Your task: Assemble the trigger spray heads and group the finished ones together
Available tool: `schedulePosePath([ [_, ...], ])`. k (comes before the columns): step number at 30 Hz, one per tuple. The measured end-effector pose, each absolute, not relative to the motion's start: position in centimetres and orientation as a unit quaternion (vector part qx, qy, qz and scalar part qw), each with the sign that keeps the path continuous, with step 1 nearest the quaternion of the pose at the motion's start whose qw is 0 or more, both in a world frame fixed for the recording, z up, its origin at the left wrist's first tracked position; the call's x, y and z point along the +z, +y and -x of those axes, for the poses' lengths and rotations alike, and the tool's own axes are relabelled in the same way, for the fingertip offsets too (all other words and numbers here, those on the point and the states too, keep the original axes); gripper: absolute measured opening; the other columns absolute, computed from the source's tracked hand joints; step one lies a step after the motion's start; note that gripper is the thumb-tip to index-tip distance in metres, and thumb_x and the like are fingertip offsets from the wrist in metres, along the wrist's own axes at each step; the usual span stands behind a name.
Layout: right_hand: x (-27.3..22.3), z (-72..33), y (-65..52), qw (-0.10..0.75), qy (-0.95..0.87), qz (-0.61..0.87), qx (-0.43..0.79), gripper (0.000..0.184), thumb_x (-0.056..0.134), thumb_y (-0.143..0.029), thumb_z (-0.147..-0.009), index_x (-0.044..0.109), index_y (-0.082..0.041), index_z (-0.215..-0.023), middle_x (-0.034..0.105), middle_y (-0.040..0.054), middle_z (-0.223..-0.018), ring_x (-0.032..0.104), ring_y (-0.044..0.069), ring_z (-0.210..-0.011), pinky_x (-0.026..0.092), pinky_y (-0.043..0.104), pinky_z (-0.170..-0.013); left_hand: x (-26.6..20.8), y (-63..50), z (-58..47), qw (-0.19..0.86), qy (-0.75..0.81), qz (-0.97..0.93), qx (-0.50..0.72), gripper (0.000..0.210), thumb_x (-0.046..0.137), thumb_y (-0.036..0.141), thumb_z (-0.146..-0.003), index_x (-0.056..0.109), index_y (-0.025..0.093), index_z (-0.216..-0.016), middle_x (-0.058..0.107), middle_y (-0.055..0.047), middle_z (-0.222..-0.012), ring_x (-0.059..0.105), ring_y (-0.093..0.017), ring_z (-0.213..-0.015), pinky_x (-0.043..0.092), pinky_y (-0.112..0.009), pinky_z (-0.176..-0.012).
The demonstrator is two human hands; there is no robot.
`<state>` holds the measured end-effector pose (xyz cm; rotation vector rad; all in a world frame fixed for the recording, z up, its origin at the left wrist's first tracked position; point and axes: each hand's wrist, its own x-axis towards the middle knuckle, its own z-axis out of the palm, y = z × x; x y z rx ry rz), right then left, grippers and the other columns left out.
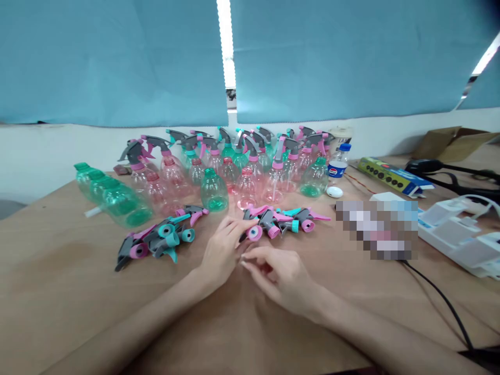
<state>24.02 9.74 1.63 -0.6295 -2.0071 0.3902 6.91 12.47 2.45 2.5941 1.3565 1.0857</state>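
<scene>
My left hand curls its fingers around a spray trigger head with a pink collar, at the near edge of a pile of trigger heads. Just below that collar, my right hand has thumb and forefinger pinched together; whatever lies between the tips is too small to make out. More grey, pink and teal trigger heads lie beside my fingers. To the left rests a second heap of trigger heads. Behind my hands stand a green bottle and a pink bottle, both without spray heads.
Several bottles with spray heads fill the back of the table. Green bottles lie at left. A Pepsi bottle, a white cap, a green-blue box, a white plastic holder and a black cable occupy the right.
</scene>
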Motion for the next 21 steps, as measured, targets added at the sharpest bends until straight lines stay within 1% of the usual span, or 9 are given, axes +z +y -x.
schedulePosePath([
  [1,1.6,-23.9,9.5,0.487,-0.823,0.238,0.169,0.013,0.053,-0.016,-0.087,0.06,-0.017,-0.098,0.066,-0.0003,-0.069,0.057,0.009,-0.052,0.046,0.019,-0.051,2.7,13.3,-7.7,0.003,0.406,-0.847,0.343,0.032,0.052,0.021,-0.092,0.052,0.023,-0.123,0.065,-0.004,-0.103,0.052,-0.019,-0.093,0.049,-0.03,-0.077],
  [3,1.6,-23.8,9.3,0.488,-0.822,0.218,0.195,0.014,0.052,-0.014,-0.087,0.059,-0.016,-0.099,0.066,-0.0006,-0.07,0.056,0.008,-0.052,0.044,0.018,-0.05,3.0,14.8,-9.5,-0.04,0.368,-0.863,0.343,0.039,0.053,0.023,-0.092,0.047,0.023,-0.13,0.063,-0.004,-0.114,0.05,-0.02,-0.096,0.046,-0.034,-0.086],
  [5,1.6,-23.9,9.4,0.48,-0.82,0.224,0.219,0.014,0.051,-0.015,-0.088,0.059,-0.016,-0.099,0.063,-0.0016,-0.067,0.055,0.008,-0.052,0.043,0.018,-0.05,3.0,15.9,-11.0,-0.038,0.363,-0.876,0.316,0.041,0.053,0.025,-0.092,0.045,0.022,-0.132,0.06,-0.005,-0.121,0.05,-0.021,-0.1,0.044,-0.037,-0.09],
  [7,1.6,-24.0,9.6,0.47,-0.817,0.24,0.23,0.013,0.051,-0.015,-0.087,0.059,-0.016,-0.097,0.061,-0.0022,-0.064,0.054,0.008,-0.051,0.042,0.019,-0.051,2.6,16.1,-11.8,-0.018,0.364,-0.882,0.297,0.038,0.052,0.026,-0.092,0.049,0.02,-0.129,0.062,-0.007,-0.117,0.051,-0.022,-0.1,0.043,-0.038,-0.09],
  [10,1.5,-24.0,9.8,0.455,-0.821,0.25,0.237,0.012,0.051,-0.013,-0.086,0.059,-0.015,-0.094,0.06,-0.0024,-0.065,0.052,0.008,-0.05,0.04,0.02,-0.052,1.5,15.3,-11.4,0.011,0.365,-0.887,0.283,0.029,0.05,0.026,-0.091,0.057,0.018,-0.118,0.064,-0.007,-0.106,0.054,-0.021,-0.096,0.046,-0.035,-0.086],
  [13,1.2,-23.9,9.8,0.439,-0.83,0.245,0.242,0.012,0.051,-0.013,-0.086,0.059,-0.016,-0.094,0.059,-0.0026,-0.064,0.052,0.009,-0.054,0.04,0.02,-0.054,0.6,13.9,-9.8,0.04,0.38,-0.883,0.273,0.028,0.05,0.021,-0.088,0.058,0.018,-0.115,0.063,-0.005,-0.101,0.057,-0.02,-0.091,0.049,-0.032,-0.08],
  [15,1.0,-23.8,9.9,0.435,-0.831,0.246,0.243,0.01,0.051,-0.015,-0.086,0.059,-0.016,-0.092,0.057,-0.0029,-0.063,0.052,0.009,-0.054,0.04,0.02,-0.055,0.5,12.9,-8.6,0.051,0.398,-0.874,0.273,0.027,0.046,0.017,-0.087,0.058,0.018,-0.111,0.061,-0.004,-0.095,0.057,-0.019,-0.087,0.05,-0.031,-0.076],
  [17,0.9,-23.8,10.1,0.43,-0.83,0.258,0.245,0.008,0.051,-0.016,-0.086,0.058,-0.017,-0.089,0.056,-0.0035,-0.062,0.05,0.009,-0.053,0.04,0.021,-0.055,0.8,11.9,-7.7,0.055,0.42,-0.864,0.272,0.024,0.043,0.015,-0.088,0.059,0.018,-0.107,0.061,-0.005,-0.094,0.057,-0.019,-0.086,0.049,-0.031,-0.076],
  [21,0.7,-23.9,10.5,0.416,-0.826,0.277,0.26,0.009,0.051,-0.016,-0.086,0.057,-0.018,-0.092,0.057,-0.0037,-0.064,0.051,0.009,-0.053,0.041,0.021,-0.056,1.7,10.3,-6.0,0.023,0.454,-0.853,0.255,0.018,0.046,0.016,-0.089,0.06,0.019,-0.099,0.062,-0.005,-0.093,0.057,-0.02,-0.087,0.046,-0.033,-0.077],
])
